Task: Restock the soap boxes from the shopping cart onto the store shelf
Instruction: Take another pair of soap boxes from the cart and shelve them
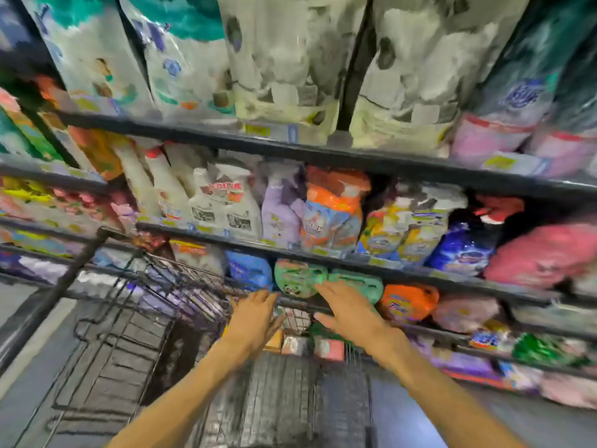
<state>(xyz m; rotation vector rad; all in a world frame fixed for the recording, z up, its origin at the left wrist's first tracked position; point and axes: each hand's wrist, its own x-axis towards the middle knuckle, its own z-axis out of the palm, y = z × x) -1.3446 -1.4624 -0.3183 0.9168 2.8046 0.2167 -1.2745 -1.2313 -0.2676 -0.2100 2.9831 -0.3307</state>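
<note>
Both hands extended over the shopping cart (277,399) toward the store shelf (339,305).
Left hand (253,321) and right hand (347,310): grip wide, holding nothing; soap boxes (310,347) lie beneath.

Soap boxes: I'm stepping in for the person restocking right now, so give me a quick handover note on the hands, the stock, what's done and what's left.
Left hand: open, fingers straight, holding nothing, reaching over the far end of the shopping cart.
Right hand: open too, empty, in front of the green packs on the low shelf.
Soap boxes: a few small boxes lie in the cart's far end, just under both hands.
Done: cannot tell from this blurred view whether any box is already shelved.
Left: pick up the boxes from the cart and place them on the shelf.
</note>
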